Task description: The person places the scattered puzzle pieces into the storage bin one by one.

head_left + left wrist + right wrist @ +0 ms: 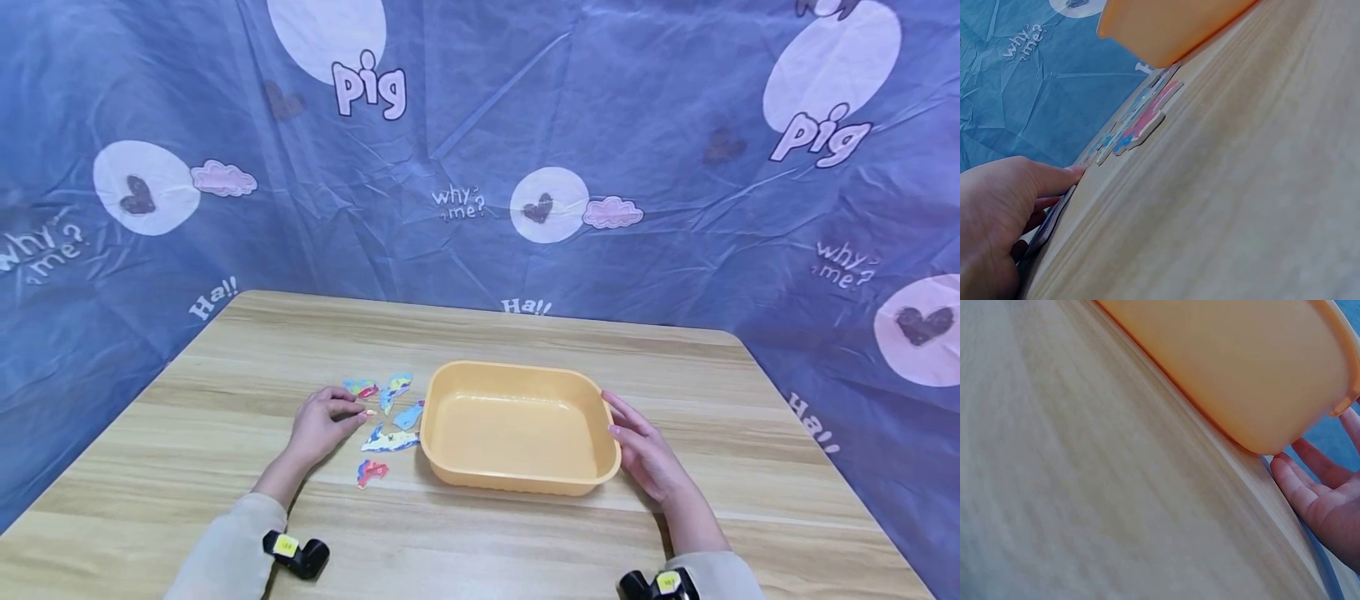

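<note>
Near the table's left-centre, my left hand (pixel 321 427) bends over a flat puzzle piece (pixel 1054 219), its thumb and fingers pinching the edges; most of that piece is hidden by the hand. Close beside it lie a red-and-blue piece (pixel 372 472), a white-and-blue piece (pixel 390 440), a light blue piece (pixel 408 416), a blue-and-yellow piece (pixel 396 388) and a red-and-green piece (pixel 362 388). My right hand (pixel 647 454) touches the right end of a yellow-orange plastic basin (pixel 517 484) with loosely extended fingers. The basin stands upright, and no pieces show inside it.
The wood-grain table (pixel 480 542) extends around the basin and pieces. Behind it and at both sides hangs a blue printed cloth (pixel 480 125). Black wrist cameras sit on the left wrist (pixel 296 554) and right wrist (pixel 660 585).
</note>
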Tool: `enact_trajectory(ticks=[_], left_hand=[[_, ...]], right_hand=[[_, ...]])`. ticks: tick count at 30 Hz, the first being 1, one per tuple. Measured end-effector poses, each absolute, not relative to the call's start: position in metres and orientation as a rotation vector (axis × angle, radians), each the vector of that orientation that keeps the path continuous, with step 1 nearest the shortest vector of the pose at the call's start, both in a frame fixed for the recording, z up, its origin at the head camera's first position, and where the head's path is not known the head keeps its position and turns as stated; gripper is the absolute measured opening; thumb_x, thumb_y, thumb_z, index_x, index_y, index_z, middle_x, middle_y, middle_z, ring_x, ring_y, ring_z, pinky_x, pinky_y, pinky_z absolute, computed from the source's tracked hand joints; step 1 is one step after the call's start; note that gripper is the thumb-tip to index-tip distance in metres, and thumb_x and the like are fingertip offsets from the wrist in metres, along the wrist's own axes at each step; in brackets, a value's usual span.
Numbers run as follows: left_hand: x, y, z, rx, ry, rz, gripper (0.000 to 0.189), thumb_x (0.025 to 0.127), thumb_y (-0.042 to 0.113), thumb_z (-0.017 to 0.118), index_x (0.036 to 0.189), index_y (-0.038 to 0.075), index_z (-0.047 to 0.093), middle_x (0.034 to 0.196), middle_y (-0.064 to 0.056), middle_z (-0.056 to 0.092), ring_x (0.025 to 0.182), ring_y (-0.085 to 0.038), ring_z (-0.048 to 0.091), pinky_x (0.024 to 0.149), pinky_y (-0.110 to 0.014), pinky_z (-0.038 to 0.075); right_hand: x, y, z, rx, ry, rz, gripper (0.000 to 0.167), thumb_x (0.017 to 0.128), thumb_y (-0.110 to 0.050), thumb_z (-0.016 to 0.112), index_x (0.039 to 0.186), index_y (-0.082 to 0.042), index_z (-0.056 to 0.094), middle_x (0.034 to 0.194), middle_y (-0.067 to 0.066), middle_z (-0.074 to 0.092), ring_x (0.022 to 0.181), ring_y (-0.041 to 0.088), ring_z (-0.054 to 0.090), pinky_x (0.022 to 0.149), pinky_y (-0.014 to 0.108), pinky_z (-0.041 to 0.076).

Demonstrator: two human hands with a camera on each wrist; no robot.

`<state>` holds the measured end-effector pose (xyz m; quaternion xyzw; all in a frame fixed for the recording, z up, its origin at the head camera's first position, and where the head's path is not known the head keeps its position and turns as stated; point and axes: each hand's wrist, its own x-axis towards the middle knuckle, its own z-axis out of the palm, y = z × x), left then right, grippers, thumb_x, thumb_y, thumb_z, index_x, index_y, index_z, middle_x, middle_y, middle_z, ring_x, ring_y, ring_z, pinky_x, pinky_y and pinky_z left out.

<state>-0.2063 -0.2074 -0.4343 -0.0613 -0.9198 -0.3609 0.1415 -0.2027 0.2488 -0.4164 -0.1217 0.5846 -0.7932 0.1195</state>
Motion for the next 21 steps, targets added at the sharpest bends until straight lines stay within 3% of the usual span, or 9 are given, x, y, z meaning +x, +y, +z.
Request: enact_trajectory(ticks=[21], left_hand=[[-0.2074, -0.2061, -0.4368, -0.282, -2.606, -0.877, 0.015, 0.072, 0.015, 0.069, 0.083, 0.005, 0.067, 0.095, -0.009, 0.057, 0.092, -0.028, 0.051, 0.083, -0.049, 0.028]], right_hand=[[-0.2027, 0.2493, -0.4151, -0.355, 1.708, -2.304, 0.048, 0.088, -0.002, 0.042, 0.133, -0.013, 0.032, 0.121, 0.011, 0.035, 0.108, 0.019, 0.044, 0.087, 0.034, 0.038]])
